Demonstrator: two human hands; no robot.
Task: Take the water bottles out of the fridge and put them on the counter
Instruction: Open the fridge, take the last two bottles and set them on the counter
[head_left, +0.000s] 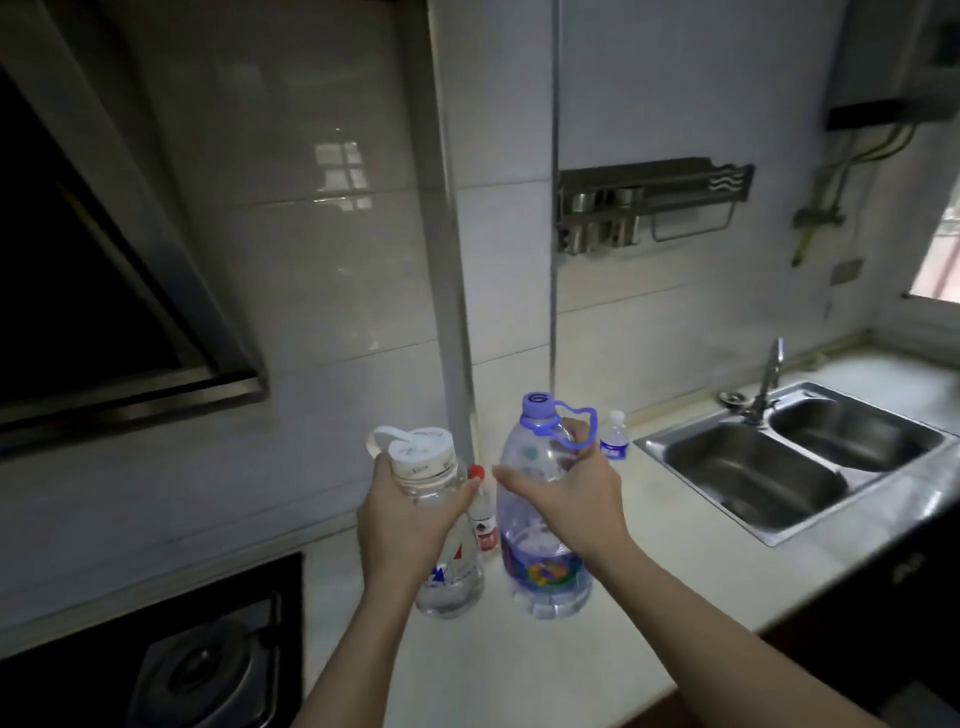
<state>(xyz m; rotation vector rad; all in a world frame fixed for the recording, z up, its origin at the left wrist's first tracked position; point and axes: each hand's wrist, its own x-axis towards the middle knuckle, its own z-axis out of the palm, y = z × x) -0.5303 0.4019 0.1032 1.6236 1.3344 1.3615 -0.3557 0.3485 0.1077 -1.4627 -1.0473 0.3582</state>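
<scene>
**Listener:** Bottles first, please. Where are they, and which hand has which?

**Describer:** Two large clear water bottles stand side by side near the middle of the pale counter (519, 670), between a gas hob (202, 670) at its left end and a double steel sink (753, 483) set in towards its right end. The left hand (402, 525) wraps around the upper shoulder of the white-capped bottle (447, 561), fingers curled and clamped on it. The right hand (569, 499) grips the neck and shoulder of the purple-capped bottle (543, 535), with its fingers by the purple carry loop.

**Listener:** Which way do they point?

**Describer:** Both long axes run vertically, caps up. The white-capped one looks slightly tilted; its base seems at or just above the counter, and I cannot tell which. The purple-capped one looks seated.

**Listener:** Anything close by?

**Describer:** Yes. A small red-capped bottle (482, 519) stands just behind the gap between the two, towards the back edge. A small white-capped bottle with a blue label (615, 441) stands farther back, near the sink's left rim.

**Listener:** So what does the next move depend on?

**Describer:** In my judgement, each hand sits directly on top of its own bottle, so letting go means opening the fingers and lifting straight up, keeping the bottles upright and clear of the small one behind.
</scene>
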